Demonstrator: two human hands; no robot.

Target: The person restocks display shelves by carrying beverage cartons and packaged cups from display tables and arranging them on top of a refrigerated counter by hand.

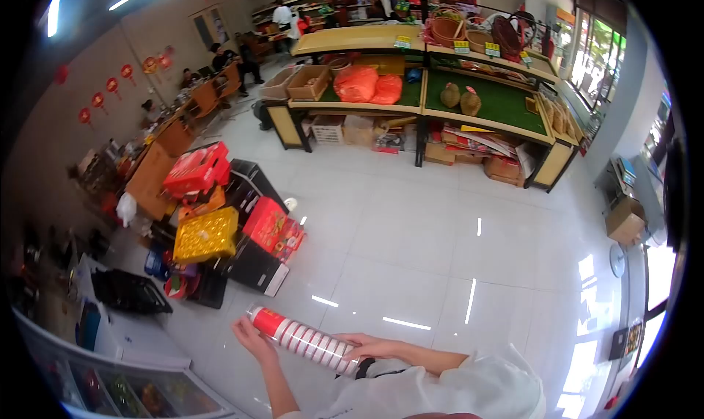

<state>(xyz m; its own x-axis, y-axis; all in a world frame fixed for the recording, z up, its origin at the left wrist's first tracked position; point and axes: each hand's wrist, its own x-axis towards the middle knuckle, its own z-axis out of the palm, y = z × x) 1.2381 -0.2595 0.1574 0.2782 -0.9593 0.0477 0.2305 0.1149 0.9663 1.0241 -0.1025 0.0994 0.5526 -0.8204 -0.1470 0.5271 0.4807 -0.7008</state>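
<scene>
A long clear sleeve of stacked red-and-white cups lies aslant across the front of my body. At its left end, where a plain red part shows, my left hand has its fingers closed against the sleeve. My right hand grips the other end, close to my white shirt, with its fingers over the top. The undersides of both hands are hidden.
A display shelf with green matting stands ahead, holding red bags and two durians. Red and gold gift boxes are piled at left. A glass-topped freezer is at lower left. Shiny tiled floor stretches between. Several people sit or stand far back.
</scene>
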